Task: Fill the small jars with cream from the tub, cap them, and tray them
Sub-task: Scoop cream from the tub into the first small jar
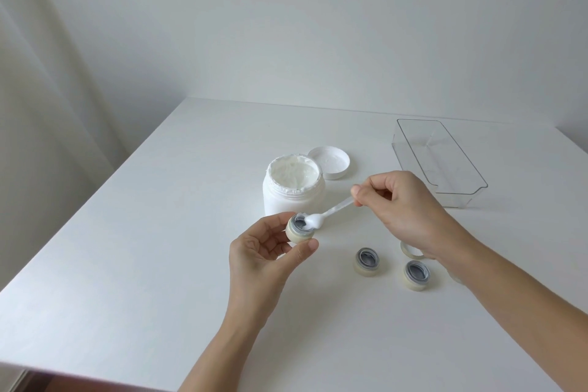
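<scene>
Nearest, the left hand (pixel 267 251) holds a small jar (pixel 299 228) lifted off the white bench (pixel 127 248), thumb under its front and fingers curled round its far side. The jar's mouth faces up and its grey inside shows, with a dab of white cream at the rim. Resting on that rim is the loaded tip of a clear spatula (pixel 331 211), which slants up to the right into the right hand (pixel 397 204); that hand pinches the handle between thumb and fingertips.

Two more open jars stand on the bench below the right forearm: one (pixel 366 261) nearer the middle, the other (pixel 416 275) just to its right. A pale ring-shaped piece (pixel 410 250), perhaps a cap, peeks out beside the right wrist.

Farther back, just behind the held jar, the white tub (pixel 294 186) stands open, full of cream. Its lid (pixel 332 162) lies upturned right behind it. A clear tray (pixel 439 162) sits off to the right, well apart.
</scene>
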